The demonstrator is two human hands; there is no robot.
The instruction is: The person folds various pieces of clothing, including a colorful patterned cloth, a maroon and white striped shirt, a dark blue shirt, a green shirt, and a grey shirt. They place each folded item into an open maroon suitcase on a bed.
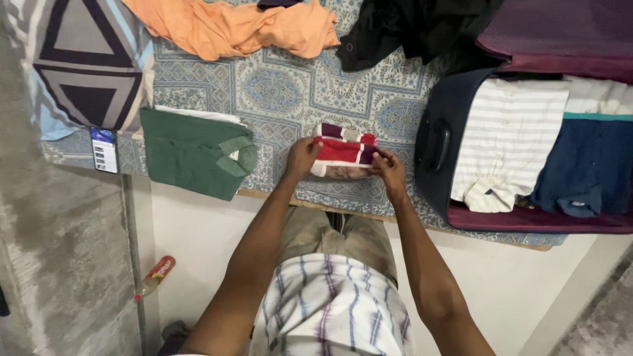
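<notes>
On the patterned bedsheet (283,92), close to the near edge of the bed, lies a small folded garment in red, white and maroon stripes (343,153), and both hands are on it. The left hand (301,157) pinches its left end, fingers closed on the cloth; the right hand (389,168) grips the right end the same way. The hands sit apart, one at each side of the bundle, which rests flat on the sheet.

Just left of it lies a folded green shirt (194,151), apart from the striped piece. To the right stands an open suitcase (435,145) with a striped white shirt (504,132) and a dark blue garment (587,165) laid inside. An orange cloth (237,26) and a black garment (409,26) lie unfolded further back.

By the look of it, the fold is at its finishing stage: the bundle is compact and being squared off. Lifting it would call for both grips to hold evenly so the layers do not slip open.
</notes>
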